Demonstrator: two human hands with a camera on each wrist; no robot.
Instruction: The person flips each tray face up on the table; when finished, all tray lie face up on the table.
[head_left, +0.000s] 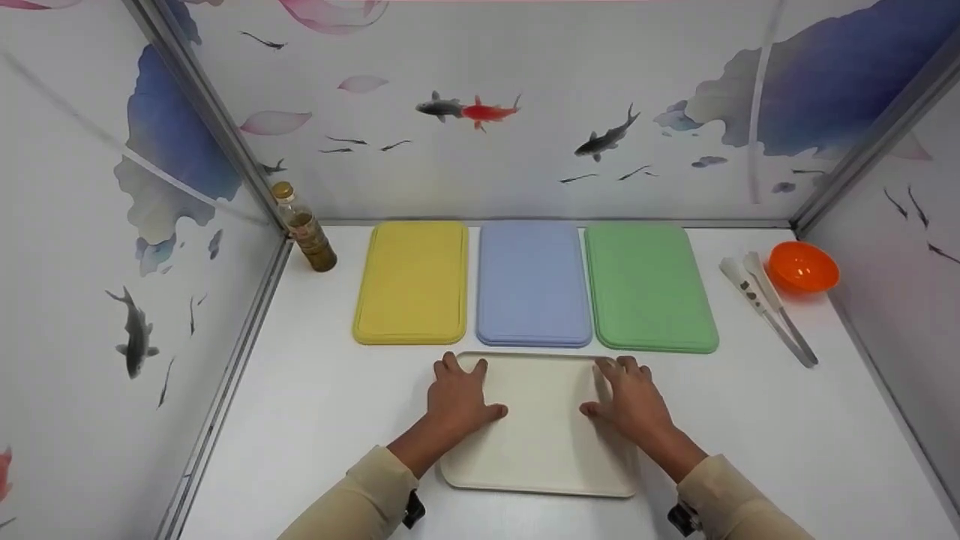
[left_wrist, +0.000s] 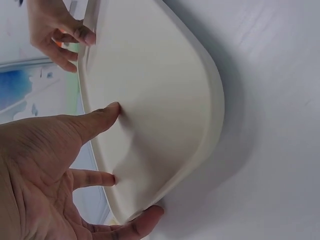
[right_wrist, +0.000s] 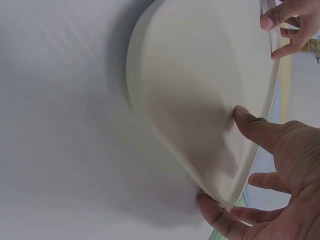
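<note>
A cream rectangular tray (head_left: 536, 450) lies on the white table in front of me. At its far left corner is my left hand (head_left: 459, 394). In the left wrist view its thumb (left_wrist: 107, 114) touches the tray's flat face, while other fingers reach round the edge. My right hand (head_left: 634, 397) holds the far right corner likewise. Its thumb (right_wrist: 245, 117) rests on the flat face in the right wrist view, with a fingertip (right_wrist: 207, 205) against the outer side. What lies under the tray is hidden.
Behind the tray stand in a row a yellow board (head_left: 412, 281), a blue board (head_left: 532, 283) and a green board (head_left: 649, 285). An oil bottle (head_left: 309, 238) is at the back left. At the right are tongs (head_left: 772, 311) and an orange bowl (head_left: 804, 268). Printed walls enclose the table.
</note>
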